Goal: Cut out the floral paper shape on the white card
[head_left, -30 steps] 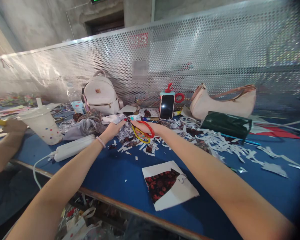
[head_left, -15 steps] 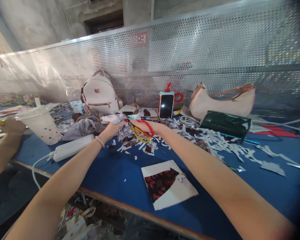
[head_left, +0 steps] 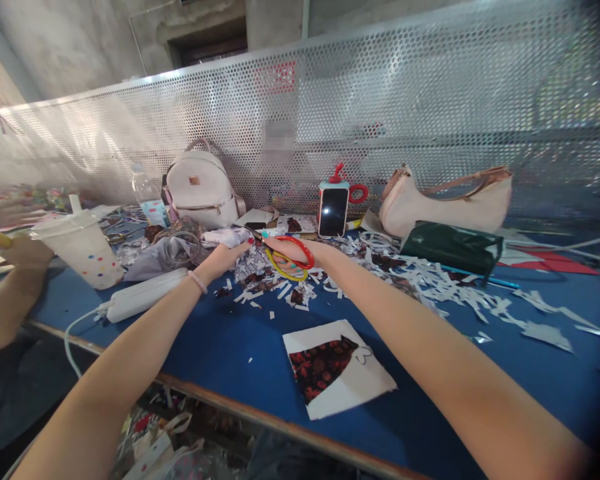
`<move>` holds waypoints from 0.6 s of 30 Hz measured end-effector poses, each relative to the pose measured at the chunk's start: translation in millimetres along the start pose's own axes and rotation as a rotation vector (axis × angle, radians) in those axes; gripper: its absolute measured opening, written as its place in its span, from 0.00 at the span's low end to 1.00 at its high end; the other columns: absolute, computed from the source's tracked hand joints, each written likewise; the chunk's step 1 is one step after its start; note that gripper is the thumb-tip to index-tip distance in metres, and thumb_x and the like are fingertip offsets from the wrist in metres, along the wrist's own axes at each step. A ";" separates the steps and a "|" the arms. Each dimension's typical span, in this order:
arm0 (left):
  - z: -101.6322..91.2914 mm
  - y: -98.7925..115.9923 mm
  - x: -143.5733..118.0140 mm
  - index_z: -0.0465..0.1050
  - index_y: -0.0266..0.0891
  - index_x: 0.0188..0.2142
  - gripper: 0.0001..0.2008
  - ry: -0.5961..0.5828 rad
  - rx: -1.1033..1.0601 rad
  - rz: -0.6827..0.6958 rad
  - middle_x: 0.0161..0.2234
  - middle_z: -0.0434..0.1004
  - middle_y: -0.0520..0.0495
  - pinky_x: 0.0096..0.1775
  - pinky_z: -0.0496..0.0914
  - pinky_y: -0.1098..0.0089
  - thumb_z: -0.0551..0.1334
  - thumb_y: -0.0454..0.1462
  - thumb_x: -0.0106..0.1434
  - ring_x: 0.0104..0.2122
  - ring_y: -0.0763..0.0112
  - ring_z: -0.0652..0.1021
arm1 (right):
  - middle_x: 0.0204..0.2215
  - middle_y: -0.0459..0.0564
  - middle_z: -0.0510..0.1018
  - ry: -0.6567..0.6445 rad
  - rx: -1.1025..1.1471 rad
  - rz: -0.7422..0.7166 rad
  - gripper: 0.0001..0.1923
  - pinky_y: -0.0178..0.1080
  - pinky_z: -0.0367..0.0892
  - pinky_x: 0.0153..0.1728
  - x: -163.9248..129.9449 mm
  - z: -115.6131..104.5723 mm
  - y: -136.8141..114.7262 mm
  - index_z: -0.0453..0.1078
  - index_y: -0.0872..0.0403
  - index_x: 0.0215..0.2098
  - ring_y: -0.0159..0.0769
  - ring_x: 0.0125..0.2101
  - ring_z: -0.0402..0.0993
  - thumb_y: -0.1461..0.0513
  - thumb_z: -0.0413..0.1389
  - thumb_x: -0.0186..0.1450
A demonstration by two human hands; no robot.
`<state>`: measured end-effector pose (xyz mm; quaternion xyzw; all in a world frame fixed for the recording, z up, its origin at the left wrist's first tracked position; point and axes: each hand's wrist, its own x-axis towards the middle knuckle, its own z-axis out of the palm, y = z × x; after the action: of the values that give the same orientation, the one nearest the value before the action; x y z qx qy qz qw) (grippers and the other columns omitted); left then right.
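Observation:
My right hand point(head_left: 290, 251) is closed around scissors point(head_left: 307, 252) with one red and one yellow handle loop. Their blades point up and left, close to my left fingertips, and are partly hidden. With its fingers pinched, my left hand point(head_left: 225, 259) grips a white patterned cloth point(head_left: 250, 265) that has dark crackle lines. Part of this cloth hangs below the hands over paper scraps. Nearer to me on the blue table point(head_left: 220, 360) lies a white card point(head_left: 325, 404) bearing a dark red-and-black floral piece point(head_left: 323, 367).
Paper strips point(head_left: 445, 283) litter the right side. Behind stand a white backpack point(head_left: 200, 187), a phone point(head_left: 333, 212), a cream handbag point(head_left: 445, 210) and a dark green pouch point(head_left: 450, 247). At left are a dotted cup point(head_left: 87, 250), a white power strip point(head_left: 147, 295) and another person's hand point(head_left: 27, 253).
My right hand and the scissor handles have shifted slightly to the right. My left hand has hardly moved and keeps its grip. At far left, another hand of the other person has come into view.

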<state>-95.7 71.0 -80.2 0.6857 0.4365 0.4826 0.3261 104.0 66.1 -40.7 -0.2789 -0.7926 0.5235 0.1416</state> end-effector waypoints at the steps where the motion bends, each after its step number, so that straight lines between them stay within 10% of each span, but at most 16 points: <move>1: 0.3 -0.1 0.1 0.71 0.36 0.39 0.18 -0.005 0.000 0.002 0.40 0.75 0.46 0.50 0.63 0.63 0.61 0.47 0.53 0.46 0.62 0.71 | 0.10 0.38 0.51 0.015 -0.007 0.012 0.27 0.30 0.47 0.11 -0.8 0.9 -1.4 0.47 0.53 0.20 0.23 0.10 0.45 0.42 0.33 0.64; 18: -10.9 13.9 0.6 0.73 0.36 0.36 0.16 -0.001 0.018 -0.026 0.35 0.77 0.46 0.45 0.66 0.63 0.63 0.45 0.51 0.40 0.62 0.74 | 0.12 0.40 0.53 -0.015 -0.060 0.042 0.29 0.30 0.49 0.13 -2.9 -8.6 1.5 0.49 0.53 0.17 0.24 0.12 0.46 0.43 0.31 0.65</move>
<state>-101.9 66.2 -64.4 0.6831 0.4494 0.4741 0.3266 111.2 71.2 -38.4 -0.2955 -0.8029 0.5045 0.1162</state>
